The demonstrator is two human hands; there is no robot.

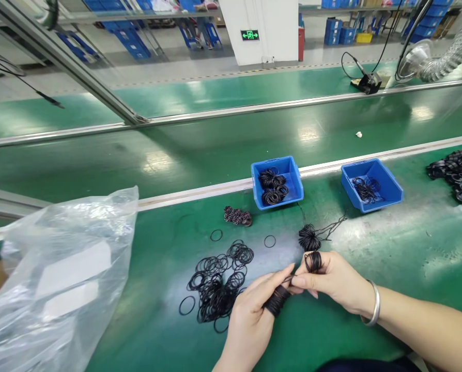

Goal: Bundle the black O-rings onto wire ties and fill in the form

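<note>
My left hand (250,315) is low in the middle, with a stack of black rubber rings (276,300) threaded round its fingers. My right hand (332,281) meets it fingertip to fingertip; it pinches a thin wire and carries a small bunch of rings (313,261) on one finger. A loose pile of black rings (219,281) lies on the green bench just left of my hands. A tied bundle of rings (309,237) with wire tails lies just beyond my right hand.
Two blue bins (295,178) (389,181) with rings stand by the metal rail. A clear plastic bag (56,284) fills the left. Black round parts (458,173) are heaped at the far right. A smaller ring bundle (237,216) lies near the left bin.
</note>
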